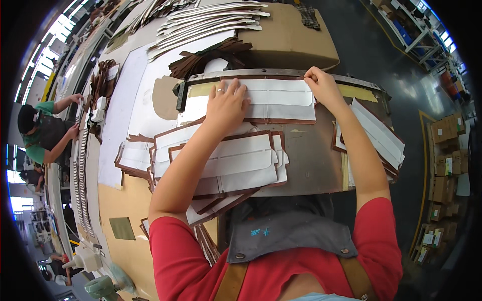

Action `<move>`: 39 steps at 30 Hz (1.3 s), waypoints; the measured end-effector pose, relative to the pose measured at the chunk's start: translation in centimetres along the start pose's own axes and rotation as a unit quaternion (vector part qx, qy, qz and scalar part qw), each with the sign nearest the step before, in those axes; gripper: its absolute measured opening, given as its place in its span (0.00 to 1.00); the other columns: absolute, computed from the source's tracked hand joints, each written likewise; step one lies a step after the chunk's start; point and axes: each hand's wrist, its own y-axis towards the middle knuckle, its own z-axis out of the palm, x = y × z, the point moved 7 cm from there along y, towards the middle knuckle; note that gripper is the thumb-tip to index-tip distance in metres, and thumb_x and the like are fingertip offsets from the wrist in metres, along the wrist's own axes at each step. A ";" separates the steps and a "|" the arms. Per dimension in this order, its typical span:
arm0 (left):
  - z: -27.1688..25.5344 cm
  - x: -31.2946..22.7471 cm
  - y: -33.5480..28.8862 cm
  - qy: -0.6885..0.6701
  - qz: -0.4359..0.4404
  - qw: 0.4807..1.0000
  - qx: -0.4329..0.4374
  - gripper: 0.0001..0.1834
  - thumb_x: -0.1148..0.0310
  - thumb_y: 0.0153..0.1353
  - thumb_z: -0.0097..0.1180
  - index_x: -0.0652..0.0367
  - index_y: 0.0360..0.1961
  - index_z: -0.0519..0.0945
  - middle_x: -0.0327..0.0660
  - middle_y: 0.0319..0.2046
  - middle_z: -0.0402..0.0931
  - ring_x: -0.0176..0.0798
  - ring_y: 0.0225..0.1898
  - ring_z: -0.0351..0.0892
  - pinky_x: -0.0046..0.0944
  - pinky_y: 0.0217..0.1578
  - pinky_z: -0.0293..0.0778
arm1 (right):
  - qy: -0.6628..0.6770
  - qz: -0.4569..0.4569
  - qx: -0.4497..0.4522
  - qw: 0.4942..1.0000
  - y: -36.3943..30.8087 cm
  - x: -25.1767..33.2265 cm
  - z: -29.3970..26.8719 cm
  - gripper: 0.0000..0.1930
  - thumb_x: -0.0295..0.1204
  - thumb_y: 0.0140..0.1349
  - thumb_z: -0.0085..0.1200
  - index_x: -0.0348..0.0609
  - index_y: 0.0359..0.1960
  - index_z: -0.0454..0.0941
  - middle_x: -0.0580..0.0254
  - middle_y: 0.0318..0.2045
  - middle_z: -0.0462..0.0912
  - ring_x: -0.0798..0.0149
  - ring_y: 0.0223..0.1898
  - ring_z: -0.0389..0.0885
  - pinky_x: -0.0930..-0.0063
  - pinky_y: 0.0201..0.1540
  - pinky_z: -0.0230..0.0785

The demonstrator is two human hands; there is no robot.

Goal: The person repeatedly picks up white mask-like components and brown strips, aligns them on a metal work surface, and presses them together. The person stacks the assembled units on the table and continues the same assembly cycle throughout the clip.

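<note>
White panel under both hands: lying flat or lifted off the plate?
Flat. The white panel lies spread on the metal plate; left hand presses it with its palm, right hand pinches its top edge.

Two hands [226, 108] press one white panel [281, 98]; two stacks [236, 160] lie near.

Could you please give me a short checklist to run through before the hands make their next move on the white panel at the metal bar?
1. Left hand flat on the white panel: ok.
2. Right hand pinching the panel's upper right corner: ok.
3. Panel's top edge square to the metal bar: cannot tell.
4. Stack of panels near the left forearm: ok, within reach.
5. Second stack on the right: ok, apart from the hands.
</note>
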 end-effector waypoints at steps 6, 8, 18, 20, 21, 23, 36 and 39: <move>1.6 1.2 -0.5 -0.049 -0.058 0.995 0.063 0.25 0.56 0.64 0.45 0.57 0.58 0.66 0.47 0.61 0.62 0.59 0.62 0.59 0.50 0.60 0.59 | -0.167 -0.196 -0.062 0.964 -3.4 3.6 0.3 0.11 0.28 0.59 0.53 0.37 0.41 0.73 0.53 0.41 0.76 0.52 0.44 0.75 0.63 0.47 0.68; 1.6 1.5 -0.6 -0.055 -0.045 0.997 0.026 0.24 0.56 0.63 0.46 0.56 0.58 0.66 0.46 0.61 0.63 0.59 0.62 0.59 0.50 0.59 0.59 | -0.205 -0.201 -0.020 0.958 -4.8 3.7 1.7 0.15 0.29 0.61 0.50 0.37 0.49 0.72 0.53 0.48 0.75 0.51 0.51 0.73 0.63 0.53 0.65; 1.8 1.2 0.0 -0.041 -0.053 0.997 0.036 0.26 0.54 0.65 0.43 0.55 0.61 0.64 0.47 0.61 0.62 0.58 0.62 0.58 0.48 0.60 0.57 | -0.314 -0.218 -0.044 0.923 -5.1 4.1 2.1 0.16 0.29 0.62 0.49 0.38 0.51 0.73 0.55 0.51 0.74 0.54 0.53 0.72 0.63 0.59 0.61; 1.3 1.1 -0.1 -0.026 -0.033 0.999 -0.004 0.26 0.54 0.65 0.44 0.55 0.61 0.65 0.48 0.59 0.65 0.58 0.60 0.62 0.48 0.59 0.58 | -0.302 -0.215 -0.057 0.927 -5.3 4.4 1.9 0.16 0.28 0.61 0.50 0.38 0.50 0.74 0.56 0.50 0.75 0.54 0.51 0.73 0.64 0.56 0.64; 1.2 1.1 -0.2 -0.025 -0.044 0.999 0.007 0.26 0.54 0.64 0.45 0.55 0.60 0.66 0.49 0.57 0.66 0.58 0.58 0.63 0.48 0.58 0.60 | -0.281 -0.213 -0.050 0.934 -5.4 4.5 1.9 0.15 0.27 0.60 0.50 0.38 0.49 0.74 0.56 0.49 0.76 0.55 0.50 0.74 0.64 0.54 0.65; 0.7 1.2 -0.2 -0.024 -0.066 0.997 0.031 0.25 0.55 0.63 0.47 0.55 0.58 0.68 0.50 0.53 0.68 0.58 0.54 0.67 0.49 0.55 0.62 | -0.240 -0.207 -0.034 0.948 -5.6 4.8 2.0 0.15 0.25 0.59 0.50 0.37 0.48 0.75 0.56 0.47 0.76 0.55 0.48 0.75 0.65 0.51 0.68; 0.7 0.8 -0.2 -0.039 -0.043 0.998 0.008 0.20 0.64 0.58 0.55 0.62 0.50 0.71 0.51 0.41 0.70 0.51 0.43 0.73 0.43 0.36 0.75 | -0.353 -0.216 -0.011 0.910 -6.2 5.1 3.0 0.21 0.19 0.52 0.47 0.32 0.50 0.71 0.50 0.50 0.74 0.52 0.54 0.72 0.65 0.58 0.65; 0.4 0.8 -0.2 -0.041 -0.048 0.998 0.009 0.20 0.65 0.57 0.55 0.62 0.49 0.71 0.50 0.41 0.70 0.51 0.43 0.73 0.43 0.36 0.76 | -0.352 -0.209 0.003 0.912 -6.2 5.4 2.9 0.22 0.18 0.50 0.47 0.32 0.51 0.70 0.50 0.50 0.74 0.51 0.54 0.72 0.65 0.57 0.65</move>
